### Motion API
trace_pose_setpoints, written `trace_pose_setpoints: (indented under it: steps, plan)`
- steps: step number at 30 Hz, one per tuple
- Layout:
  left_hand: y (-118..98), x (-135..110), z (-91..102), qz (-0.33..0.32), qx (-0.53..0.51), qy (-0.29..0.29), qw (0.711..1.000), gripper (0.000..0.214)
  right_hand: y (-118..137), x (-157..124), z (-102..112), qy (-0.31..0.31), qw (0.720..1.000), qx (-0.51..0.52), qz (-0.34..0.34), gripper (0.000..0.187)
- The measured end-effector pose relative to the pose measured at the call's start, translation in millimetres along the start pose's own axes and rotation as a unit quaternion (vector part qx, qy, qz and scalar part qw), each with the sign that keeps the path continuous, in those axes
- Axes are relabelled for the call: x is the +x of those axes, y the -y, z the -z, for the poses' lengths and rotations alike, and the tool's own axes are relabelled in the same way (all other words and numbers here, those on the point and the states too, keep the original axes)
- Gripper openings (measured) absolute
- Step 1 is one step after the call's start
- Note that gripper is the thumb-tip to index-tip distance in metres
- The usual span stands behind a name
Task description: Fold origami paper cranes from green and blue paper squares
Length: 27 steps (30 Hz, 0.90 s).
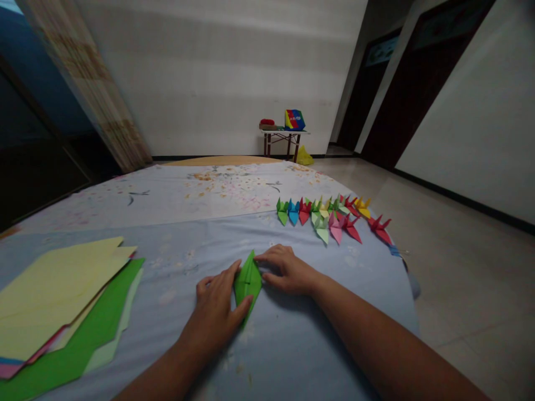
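Observation:
A green folded origami paper (248,281), a long diamond with a crease down its middle, lies flat on the blue tablecloth. My left hand (217,303) holds it from the left, fingers along its upper left edge and thumb pressed on the lower part. From the right, my right hand (288,270) grips its upper edge, with the index fingertip near the top point and the thumb by the right corner. The other fingers of my right hand are curled and partly hidden.
Several folded paper cranes (328,214) in many colours stand at the right of the table. On the left lies a stack of coloured paper sheets (62,278). Beyond the round table, a small side table (286,132) by the wall carries a colourful box (295,120).

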State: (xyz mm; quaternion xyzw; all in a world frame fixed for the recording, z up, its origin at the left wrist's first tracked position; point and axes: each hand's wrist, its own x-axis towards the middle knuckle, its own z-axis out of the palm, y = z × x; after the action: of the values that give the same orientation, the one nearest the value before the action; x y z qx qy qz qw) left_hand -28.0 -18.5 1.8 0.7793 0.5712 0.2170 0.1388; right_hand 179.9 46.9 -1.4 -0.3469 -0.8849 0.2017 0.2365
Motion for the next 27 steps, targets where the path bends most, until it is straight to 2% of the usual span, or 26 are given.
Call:
trace_pose_setpoints:
  steps: [6,11,13,16,19,21,27]
  plan:
    - [1.5,1.7,-1.1,0.023,-0.113,-0.014,0.993,0.065,1.6,0.7,-3.6,-0.025,0.998,0.048,-0.032,0.056]
    - [-3.3,5.6,4.5,0.091,-0.254,-0.043,0.962,0.063,7.0,2.1,-3.4,-0.062,0.99,0.115,-0.052,0.057]
    - [-4.4,8.8,7.0,0.129,-0.328,-0.058,0.934,0.059,8.3,2.8,-2.2,-0.081,0.985,0.137,-0.061,0.055]
    - [-4.6,14.0,9.9,0.182,-0.444,-0.072,0.874,0.053,9.8,3.5,0.5,-0.104,0.979,0.164,-0.067,0.049]
    - [-6.9,17.2,14.0,0.222,-0.54,-0.045,0.811,0.052,12.3,3.4,2.9,-0.109,0.974,0.189,-0.064,0.046]
    - [-10.3,17.9,17.9,0.244,-0.579,-0.02,0.778,0.051,14.8,3.2,3.9,-0.109,0.973,0.195,-0.051,0.045]
    - [-17.0,18.5,24.3,0.286,-0.622,0.02,0.729,0.041,20.7,2.7,4.3,-0.128,0.976,0.177,0.019,0.045]
